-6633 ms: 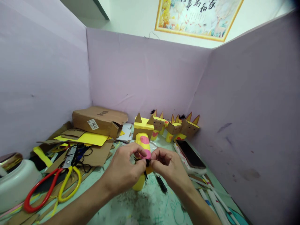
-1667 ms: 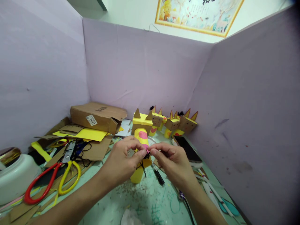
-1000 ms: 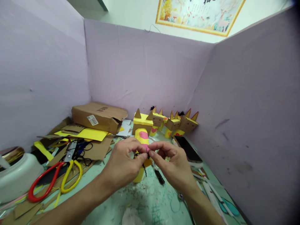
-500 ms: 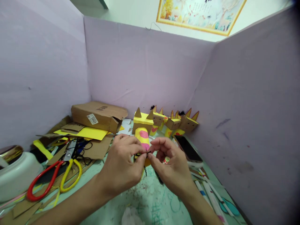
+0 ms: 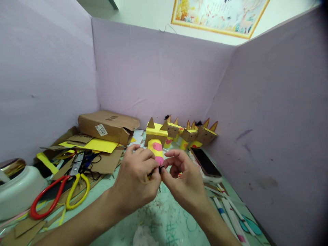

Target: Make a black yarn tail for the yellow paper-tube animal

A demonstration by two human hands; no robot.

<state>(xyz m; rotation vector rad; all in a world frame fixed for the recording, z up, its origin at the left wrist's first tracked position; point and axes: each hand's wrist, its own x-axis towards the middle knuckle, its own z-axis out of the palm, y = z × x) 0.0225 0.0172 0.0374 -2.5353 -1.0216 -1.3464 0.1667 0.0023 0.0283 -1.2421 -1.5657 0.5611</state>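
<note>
The grip of our left hand and right hand is a fingertip pinch on black yarn, probably because fine strands need precision. The yarn sits at the near end of the yellow figure on the desk. Similar figures stand behind, perhaps kept back to leave us room; scissors lie leftward.

Via the head cam I saw only bare skin on both arms. L hand was bare, w/ slim fingers & rounded knuckles; L forearm was also bare, tapering twd the wrist. R hand ditto; R forearm ran bare to the near edge of view. Nail detail was too small to read.
</note>
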